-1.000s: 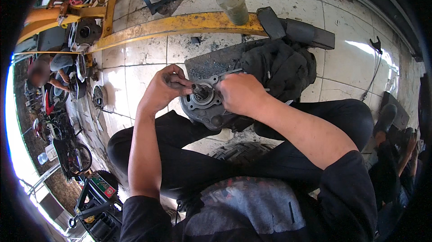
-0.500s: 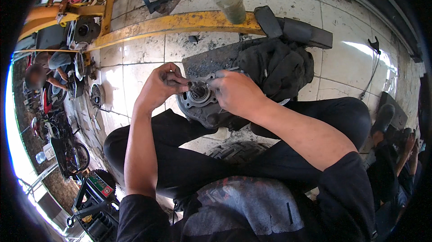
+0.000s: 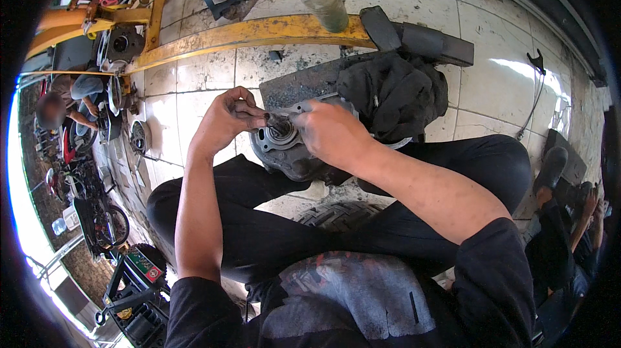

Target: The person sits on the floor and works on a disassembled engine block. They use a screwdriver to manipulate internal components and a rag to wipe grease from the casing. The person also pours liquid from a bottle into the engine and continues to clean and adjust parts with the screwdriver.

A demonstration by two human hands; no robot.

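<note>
A grey metal engine or gear housing [image 3: 299,167] lies between my bent legs. A round, ringed opening [image 3: 281,143] with a shaft end is on its upper face. My left hand [image 3: 225,119] is closed in a pinch at the left of that opening, a small dark piece [image 3: 266,117] at its fingertips; its kind is not clear. From the right, my right hand [image 3: 333,133] reaches in with fingers curled together at the opening's upper right rim. Whatever those fingers hold, if anything, is hidden.
Beyond the housing are a dirty dark board [image 3: 284,88], a black cloth [image 3: 394,96] and a yellow metal beam [image 3: 226,34]. A blue-capped bottle [image 3: 325,5] stands by the beam. A tyre [image 3: 339,216] shows below the housing. Other people sit at far left [image 3: 83,92] and far right [image 3: 556,231].
The whole view has shifted slightly. My right hand's fingertips have turned a little in toward the opening; my left hand keeps its pinch beside it.
</note>
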